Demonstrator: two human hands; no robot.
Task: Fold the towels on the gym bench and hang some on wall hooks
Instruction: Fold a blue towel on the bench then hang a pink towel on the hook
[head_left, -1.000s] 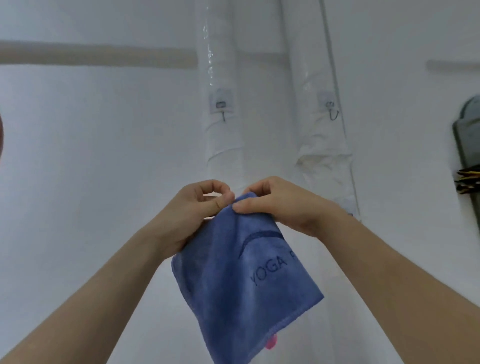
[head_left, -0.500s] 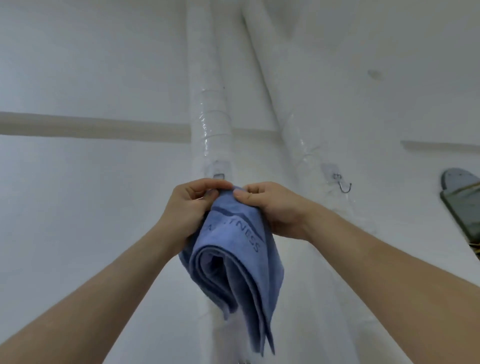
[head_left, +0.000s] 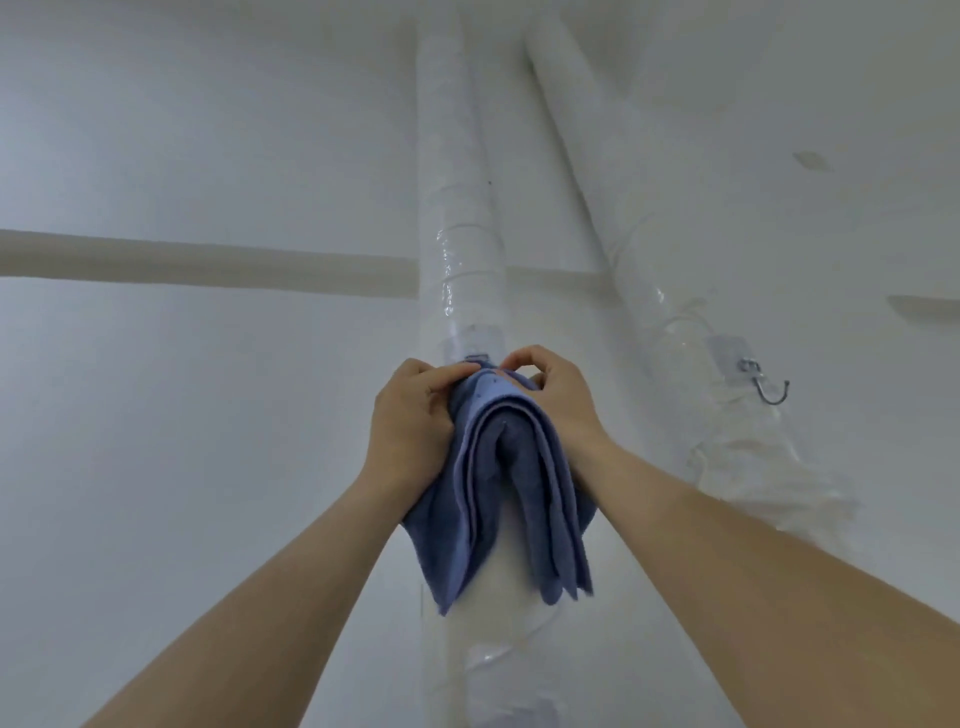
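Wall band (head_left: 208, 265): a beige strip runs level across the white wall from the far left and ends at the upright pipe (head_left: 457, 218).
Left hand (head_left: 410, 421): raised on a bare forearm with its back to the camera. The fingers are curled round the top left of the towel (head_left: 519, 483), and the thumb lies along its upper edge.
Upright pipe: white and wound in clear film, it passes behind both hands and the cloth.
Towel: blue and folded into several layers, held up against the upright pipe. Its top is bunched between the two hands and its loose ends hang down in front of the pipe.
Hook plate (head_left: 475, 344): a clear plate on the upright pipe, just above the fingertips. Hands and cloth cover the hook itself, so whether the towel is caught on it cannot be told.
Right hand (head_left: 558, 400): level with the left, forefinger and thumb arched, pinching the towel's top right.
Slanted pipe (head_left: 587, 156): a second white pipe leaning down to the right, with film crumpled lower on it.
Metal hook (head_left: 773, 391): fixed to a clear plate on the slanted pipe, well apart from the towel.
Grey ledge (head_left: 927, 306): at the right edge.
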